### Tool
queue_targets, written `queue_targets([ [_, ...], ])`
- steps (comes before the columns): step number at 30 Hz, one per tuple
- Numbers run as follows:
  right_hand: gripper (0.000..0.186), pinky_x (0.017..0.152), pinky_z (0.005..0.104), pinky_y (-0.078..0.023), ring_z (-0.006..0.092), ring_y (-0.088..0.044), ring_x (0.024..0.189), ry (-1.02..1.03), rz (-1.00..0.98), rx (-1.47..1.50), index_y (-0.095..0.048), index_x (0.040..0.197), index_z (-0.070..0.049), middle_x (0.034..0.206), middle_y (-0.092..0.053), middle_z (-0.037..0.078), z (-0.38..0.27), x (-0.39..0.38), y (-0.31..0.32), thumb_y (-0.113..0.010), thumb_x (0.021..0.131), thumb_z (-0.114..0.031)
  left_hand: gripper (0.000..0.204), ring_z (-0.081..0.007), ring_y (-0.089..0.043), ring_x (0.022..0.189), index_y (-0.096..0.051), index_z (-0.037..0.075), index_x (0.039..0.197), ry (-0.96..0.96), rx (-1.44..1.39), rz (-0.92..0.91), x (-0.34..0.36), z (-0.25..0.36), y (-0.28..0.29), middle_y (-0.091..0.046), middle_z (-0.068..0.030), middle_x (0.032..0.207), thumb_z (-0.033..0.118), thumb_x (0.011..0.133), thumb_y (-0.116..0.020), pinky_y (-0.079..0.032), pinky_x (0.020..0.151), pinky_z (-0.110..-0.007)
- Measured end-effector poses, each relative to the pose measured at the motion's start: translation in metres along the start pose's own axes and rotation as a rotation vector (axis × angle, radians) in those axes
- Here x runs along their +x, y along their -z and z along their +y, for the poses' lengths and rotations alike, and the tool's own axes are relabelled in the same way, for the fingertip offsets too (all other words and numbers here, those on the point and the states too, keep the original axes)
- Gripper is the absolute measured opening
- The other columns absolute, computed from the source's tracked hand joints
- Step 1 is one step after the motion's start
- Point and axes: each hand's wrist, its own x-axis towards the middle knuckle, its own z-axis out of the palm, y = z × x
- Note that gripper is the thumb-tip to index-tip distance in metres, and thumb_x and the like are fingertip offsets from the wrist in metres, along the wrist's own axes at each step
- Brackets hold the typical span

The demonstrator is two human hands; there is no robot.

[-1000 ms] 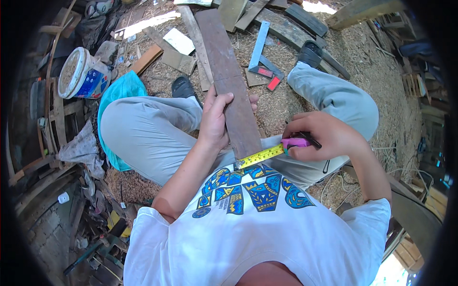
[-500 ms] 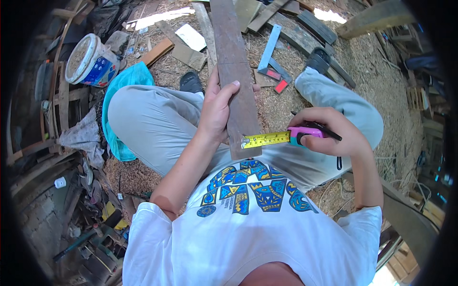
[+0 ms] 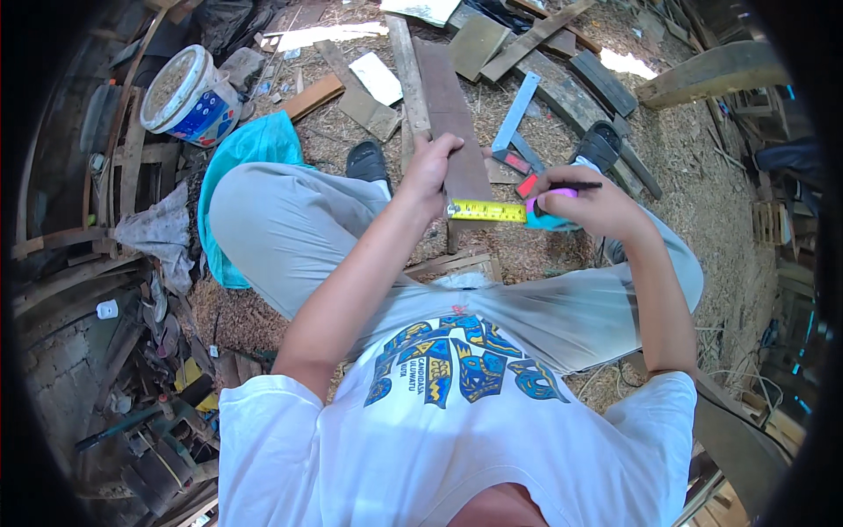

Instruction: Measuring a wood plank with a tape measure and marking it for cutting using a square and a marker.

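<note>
Above the shavings (image 3: 509, 255) between the bent legs, the left hand (image 3: 428, 176) holds the brown board (image 3: 463, 154) by its left edge, thumb over the top face; its other fingers are largely hidden. The board slants away, its near end toward the person. The right hand (image 3: 599, 211) is curled around the pink and teal tape measure (image 3: 562, 195), with a dark pen (image 3: 575, 185) also in its grasp, sticking out leftward and to the right. The yellow blade (image 3: 487, 211) runs across the board near that end, its tip by the left edge, just below the left hand.

A pale strip (image 3: 407, 75) lies close along the board's left side. Just right of the board, two squares (image 3: 515, 114) overlap, their red handles next to the right hand and crowding the space there. Sandalled feet stand either side: the left sandal (image 3: 366, 162) near the strip, the right sandal (image 3: 600, 145) beyond the squares, beside a long plank (image 3: 553, 83).

Farther left come an orange-brown block (image 3: 314, 97), a white piece (image 3: 377, 79), a teal cloth (image 3: 230, 189) against the left knee, and a bucket (image 3: 180, 97). A thick beam (image 3: 711, 75) blocks the far right.
</note>
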Motion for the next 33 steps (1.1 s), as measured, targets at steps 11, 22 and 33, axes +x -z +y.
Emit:
queue_targets([
  [11,0.038,0.079,0.0289,-0.053,0.0123,-0.066,0.088,-0.306,0.117,0.079,-0.081,0.106,-0.006,0.097,-0.075,0.004,0.068,0.017,0.0,-0.074,0.09,-0.039,0.055,-0.0356,-0.072,0.114,-0.04,-0.003,0.151,0.319,-0.172,-0.131,0.089,-0.103,0.08,-0.066,-0.0282,0.138,0.021,0.103,-0.047,-0.06,0.099,-0.055],
  [22,0.044,0.076,0.0312,-0.053,0.0142,-0.065,0.081,-0.295,0.026,-0.094,-0.081,0.102,-0.005,0.089,-0.073,0.004,0.057,0.024,0.011,-0.075,0.085,-0.045,0.053,-0.0399,-0.065,0.129,-0.054,-0.001,0.14,0.561,-0.186,0.098,0.007,-0.074,0.04,-0.066,-0.0229,0.139,0.039,0.109,-0.041,-0.047,0.113,-0.068],
  [33,0.057,0.074,0.0377,-0.056,0.0265,-0.071,0.079,-0.256,-0.005,-0.365,-0.078,0.094,-0.001,0.083,-0.074,0.016,0.054,0.067,0.002,-0.074,0.079,-0.056,0.048,-0.0398,-0.068,0.126,-0.056,-0.005,0.134,0.469,-0.141,-0.093,-0.001,-0.07,0.072,-0.068,-0.0248,0.135,0.03,0.102,-0.052,-0.052,0.115,-0.057],
])
